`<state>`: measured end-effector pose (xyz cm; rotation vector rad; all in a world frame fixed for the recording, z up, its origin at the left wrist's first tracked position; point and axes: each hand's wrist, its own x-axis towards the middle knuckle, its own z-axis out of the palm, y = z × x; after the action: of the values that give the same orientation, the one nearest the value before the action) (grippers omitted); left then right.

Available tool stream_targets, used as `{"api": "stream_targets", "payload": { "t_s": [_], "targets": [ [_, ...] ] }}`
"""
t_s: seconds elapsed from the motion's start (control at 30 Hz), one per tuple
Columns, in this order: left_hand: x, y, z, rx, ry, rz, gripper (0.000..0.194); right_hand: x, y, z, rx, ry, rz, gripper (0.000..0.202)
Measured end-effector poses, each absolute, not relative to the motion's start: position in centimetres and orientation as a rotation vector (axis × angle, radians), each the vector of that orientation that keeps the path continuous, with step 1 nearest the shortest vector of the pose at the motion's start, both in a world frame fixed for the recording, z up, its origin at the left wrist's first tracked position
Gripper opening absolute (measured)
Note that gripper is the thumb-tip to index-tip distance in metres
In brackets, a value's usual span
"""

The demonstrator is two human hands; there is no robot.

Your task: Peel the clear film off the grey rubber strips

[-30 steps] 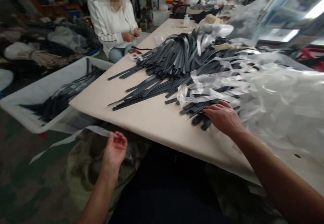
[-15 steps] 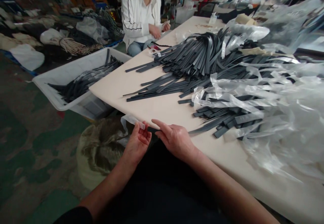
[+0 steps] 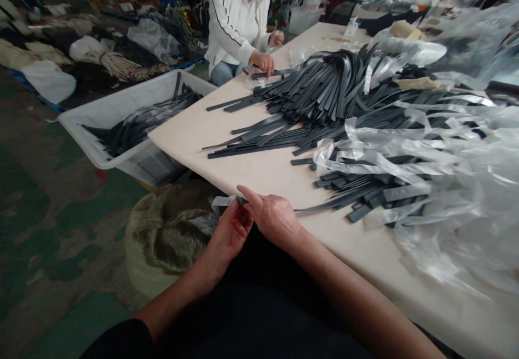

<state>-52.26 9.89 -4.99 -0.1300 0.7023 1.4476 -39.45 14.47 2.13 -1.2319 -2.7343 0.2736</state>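
Observation:
My right hand (image 3: 276, 217) grips a dark grey flat strap (image 3: 318, 207) near its end, with the index finger stretched out over it. From that hand the strap runs back to the tabletop on the right. My left hand (image 3: 232, 230) is closed at the strap's end, its fingers curled and touching the right fingertips. A clear plastic strip (image 3: 221, 202) sticks out beyond the left fingertips, at the strap's tip. How far it covers the strap is hidden by the fingers.
Heaps of dark straps (image 3: 312, 91) and clear plastic strips (image 3: 454, 186) lie on the pale table (image 3: 251, 167). A white bin (image 3: 87, 151) holds more straps. An open woven sack (image 3: 141, 240) stands below the table edge. A co-worker in a white jacket (image 3: 231, 18) sits opposite.
My hands have come together, the left moving right to the strap's end with the plastic strip. The co-worker's hand has reached to a strap on the table. The view has shifted slightly.

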Motion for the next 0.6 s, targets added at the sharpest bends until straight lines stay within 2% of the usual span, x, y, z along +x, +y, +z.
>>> {"api": "stream_targets", "payload": {
  "t_s": [0.27, 0.5, 0.6],
  "targets": [
    [-51.7, 9.2, -4.9, 0.011, 0.744, 1.523, 0.021, -39.1, 14.6, 2.2, -1.130, -2.825, 0.331, 0.050],
    [-53.9, 9.8, -4.6, -0.026, 0.850, 1.625, 0.011, -36.7, 14.3, 3.3, -1.209, -2.820, 0.334, 0.056],
    [-54.6, 10.0, -4.3, -0.147, 0.892, 1.652, 0.005, -34.8, 14.6, 3.2, -1.365, -2.764, 0.297, 0.050]
  ]
}}
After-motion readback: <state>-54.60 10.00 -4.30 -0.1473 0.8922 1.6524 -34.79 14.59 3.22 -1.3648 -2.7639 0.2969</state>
